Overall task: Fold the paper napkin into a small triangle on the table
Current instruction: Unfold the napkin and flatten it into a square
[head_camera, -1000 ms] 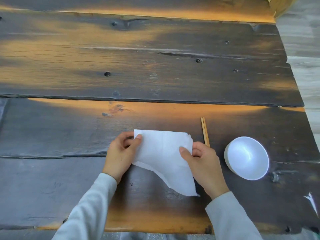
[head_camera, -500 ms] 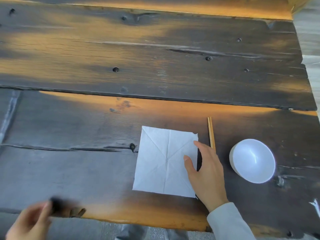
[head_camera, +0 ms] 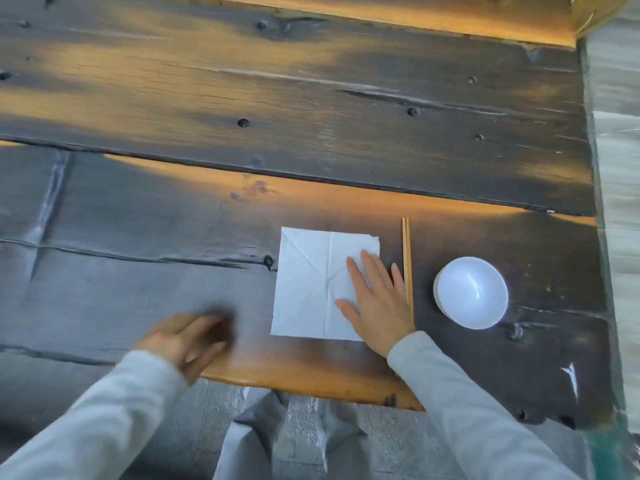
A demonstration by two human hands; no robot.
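Note:
A white paper napkin (head_camera: 311,282) lies flat and unfolded as a square on the dark wooden table (head_camera: 311,116), with crease lines crossing at its middle. My right hand (head_camera: 375,299) rests palm down on the napkin's right half, fingers spread, holding nothing. My left hand (head_camera: 183,337) is blurred by motion over the table's near edge, to the left of the napkin and apart from it. Its fingers look loosely apart with nothing in them.
A pair of wooden chopsticks (head_camera: 407,258) lies just right of the napkin, touching my right hand's little finger side. A white bowl (head_camera: 471,292) stands further right. The table's right edge (head_camera: 592,202) and near edge are close. My grey trousers show below.
The napkin went from lifted in both hands to flat on the table. My left hand swung away to the lower left and is now coming back toward the napkin; my right hand slid onto the paper.

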